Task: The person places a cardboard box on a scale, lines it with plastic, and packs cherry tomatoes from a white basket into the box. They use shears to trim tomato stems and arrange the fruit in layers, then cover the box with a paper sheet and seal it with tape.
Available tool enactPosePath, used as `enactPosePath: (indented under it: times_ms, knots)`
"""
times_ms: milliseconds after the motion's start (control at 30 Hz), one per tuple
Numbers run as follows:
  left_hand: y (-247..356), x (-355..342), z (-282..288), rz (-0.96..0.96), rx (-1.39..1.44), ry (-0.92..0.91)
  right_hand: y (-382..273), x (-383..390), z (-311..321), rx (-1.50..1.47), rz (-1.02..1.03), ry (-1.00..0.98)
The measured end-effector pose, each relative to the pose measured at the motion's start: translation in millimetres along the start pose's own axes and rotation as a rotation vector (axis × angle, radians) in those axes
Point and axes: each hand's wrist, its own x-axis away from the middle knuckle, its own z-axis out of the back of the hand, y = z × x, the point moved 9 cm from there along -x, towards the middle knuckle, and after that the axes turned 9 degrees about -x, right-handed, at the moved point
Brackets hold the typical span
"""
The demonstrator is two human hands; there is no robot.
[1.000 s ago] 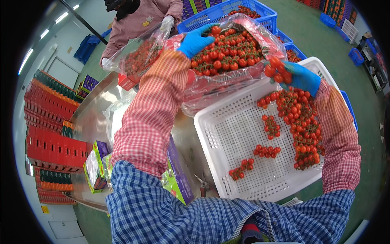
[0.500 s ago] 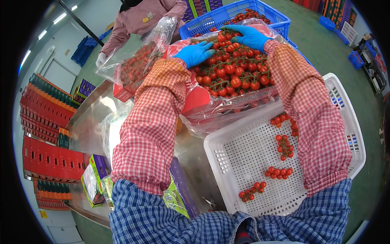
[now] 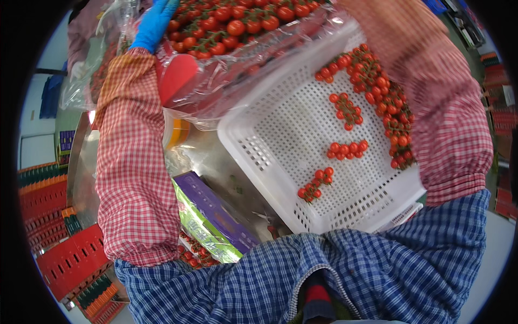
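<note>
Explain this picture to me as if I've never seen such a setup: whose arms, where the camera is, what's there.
There is no machine: a person works with their own two hands. A wide fisheye camera on the head looks down, so straight edges bend near the rim. The checked sleeves are the wearer's. The left hand, in a blue glove, is at the left side of the heap of tomatoes; its fingers are cut off, so its grip can't be told. The right hand is out of view. A white basket holds tomato bunches. A purple and green box lies on the metal table. Another person shows at upper left.
</note>
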Motion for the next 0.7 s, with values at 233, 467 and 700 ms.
enactPosePath:
  times_ms: [233,467,700]
  knots:
    - [234,90,-103,-0.651,0.195,-0.39,-6,197,-36,0.453,-0.09,-0.542]
    - [290,178,-250,-0.688,-0.126,-0.58,-54,311,-99,0.083,-0.327,-0.713]
    - [202,170,-243,0.028,0.437,-0.804,-28,360,-176,-0.051,-0.709,-0.846]
